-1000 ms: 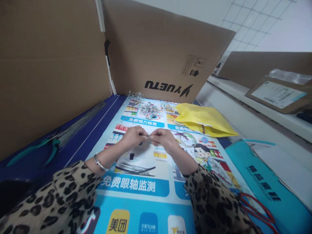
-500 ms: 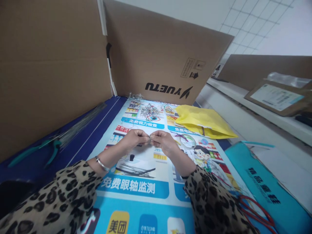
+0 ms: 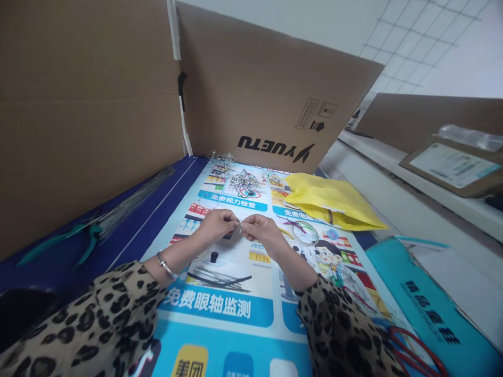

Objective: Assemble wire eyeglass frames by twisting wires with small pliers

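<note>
My left hand and my right hand meet over the middle of the printed sheet. Thumb and fingers of each are pinched together, fingertips almost touching. Between them shows a tiny, shiny thin wire piece; most of it is hidden by the fingers. Below the hands, several dark thin strands lie on the sheet. Beyond them sits a tangled pile of small wire pieces. A ring-shaped coil with purple strands rests right of my right hand.
Teal-handled pliers and a bundle of straight wires lie at the left. A yellow bag is at the back right, with a teal box and red cord nearer. Cardboard panels stand at the left and back.
The view has shifted slightly, so surroundings appear a little further right and lower. Both hands stay pinched together at nearly the same place, with the fingertips slightly rearranged.
</note>
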`<action>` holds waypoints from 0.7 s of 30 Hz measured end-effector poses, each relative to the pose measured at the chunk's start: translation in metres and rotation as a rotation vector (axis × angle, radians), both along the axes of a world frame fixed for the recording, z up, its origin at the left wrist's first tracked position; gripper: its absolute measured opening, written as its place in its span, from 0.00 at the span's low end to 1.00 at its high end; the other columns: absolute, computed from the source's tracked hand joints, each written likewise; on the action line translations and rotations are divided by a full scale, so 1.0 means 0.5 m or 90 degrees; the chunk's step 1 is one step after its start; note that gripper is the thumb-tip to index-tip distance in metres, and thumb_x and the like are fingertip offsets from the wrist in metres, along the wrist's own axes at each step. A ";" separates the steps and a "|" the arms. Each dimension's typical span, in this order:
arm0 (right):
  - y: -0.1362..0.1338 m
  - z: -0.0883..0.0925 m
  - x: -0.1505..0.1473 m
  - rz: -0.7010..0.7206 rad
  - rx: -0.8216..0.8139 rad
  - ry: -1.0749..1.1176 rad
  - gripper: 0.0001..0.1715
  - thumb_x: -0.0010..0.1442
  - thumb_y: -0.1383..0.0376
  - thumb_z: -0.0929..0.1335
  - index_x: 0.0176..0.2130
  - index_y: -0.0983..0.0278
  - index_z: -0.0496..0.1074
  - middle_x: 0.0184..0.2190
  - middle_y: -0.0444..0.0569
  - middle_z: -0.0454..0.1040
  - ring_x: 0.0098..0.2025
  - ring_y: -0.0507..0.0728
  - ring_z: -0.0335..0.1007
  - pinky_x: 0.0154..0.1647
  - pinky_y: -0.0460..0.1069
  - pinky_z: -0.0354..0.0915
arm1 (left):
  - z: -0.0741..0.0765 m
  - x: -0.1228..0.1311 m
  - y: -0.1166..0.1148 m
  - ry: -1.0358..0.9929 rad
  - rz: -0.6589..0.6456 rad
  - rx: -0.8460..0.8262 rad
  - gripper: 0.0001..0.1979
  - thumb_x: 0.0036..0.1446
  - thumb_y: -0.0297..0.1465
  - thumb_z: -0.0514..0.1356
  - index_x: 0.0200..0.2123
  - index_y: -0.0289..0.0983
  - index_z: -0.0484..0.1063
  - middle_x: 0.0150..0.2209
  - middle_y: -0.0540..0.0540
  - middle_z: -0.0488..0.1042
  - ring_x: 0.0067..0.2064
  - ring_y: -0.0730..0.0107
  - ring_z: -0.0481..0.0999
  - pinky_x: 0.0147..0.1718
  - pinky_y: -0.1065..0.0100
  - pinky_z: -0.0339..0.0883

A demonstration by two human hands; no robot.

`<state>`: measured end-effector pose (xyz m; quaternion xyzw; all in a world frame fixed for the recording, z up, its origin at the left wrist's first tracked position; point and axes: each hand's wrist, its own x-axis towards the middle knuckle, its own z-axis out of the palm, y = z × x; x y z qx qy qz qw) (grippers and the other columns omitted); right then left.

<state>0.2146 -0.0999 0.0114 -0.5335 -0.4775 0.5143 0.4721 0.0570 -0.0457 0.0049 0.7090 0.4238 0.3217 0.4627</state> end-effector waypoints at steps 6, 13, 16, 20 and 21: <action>-0.003 -0.004 -0.005 -0.009 0.006 -0.016 0.15 0.43 0.58 0.71 0.28 0.66 0.69 0.19 0.43 0.72 0.20 0.47 0.65 0.22 0.44 0.60 | 0.005 0.004 -0.008 -0.036 -0.034 -0.075 0.07 0.45 0.33 0.58 0.25 0.35 0.70 0.19 0.53 0.69 0.21 0.77 0.68 0.22 0.74 0.65; -0.006 -0.008 -0.017 -0.044 0.020 -0.025 0.12 0.43 0.60 0.71 0.26 0.64 0.67 0.15 0.40 0.69 0.18 0.48 0.64 0.20 0.44 0.60 | 0.003 0.006 -0.015 0.003 -0.026 -0.014 0.06 0.48 0.33 0.56 0.25 0.37 0.68 0.17 0.54 0.67 0.18 0.77 0.66 0.18 0.75 0.61; -0.005 -0.012 -0.022 -0.055 0.030 -0.032 0.11 0.43 0.61 0.70 0.26 0.64 0.67 0.14 0.40 0.69 0.17 0.48 0.63 0.19 0.43 0.59 | 0.000 0.009 -0.019 0.008 -0.014 0.002 0.06 0.49 0.32 0.55 0.24 0.37 0.66 0.17 0.54 0.66 0.18 0.77 0.66 0.18 0.75 0.60; -0.004 -0.018 -0.024 -0.061 0.036 -0.032 0.11 0.44 0.61 0.70 0.26 0.64 0.66 0.14 0.40 0.68 0.16 0.48 0.63 0.18 0.43 0.59 | -0.004 0.014 -0.022 0.010 -0.004 -0.006 0.05 0.49 0.32 0.54 0.24 0.38 0.65 0.17 0.55 0.65 0.17 0.76 0.67 0.17 0.74 0.60; -0.005 -0.019 -0.025 -0.062 0.036 -0.029 0.11 0.44 0.61 0.70 0.26 0.64 0.66 0.14 0.40 0.68 0.16 0.47 0.63 0.18 0.43 0.58 | -0.005 0.014 -0.022 0.010 -0.002 -0.006 0.05 0.49 0.32 0.54 0.24 0.38 0.65 0.17 0.55 0.65 0.18 0.76 0.67 0.16 0.74 0.60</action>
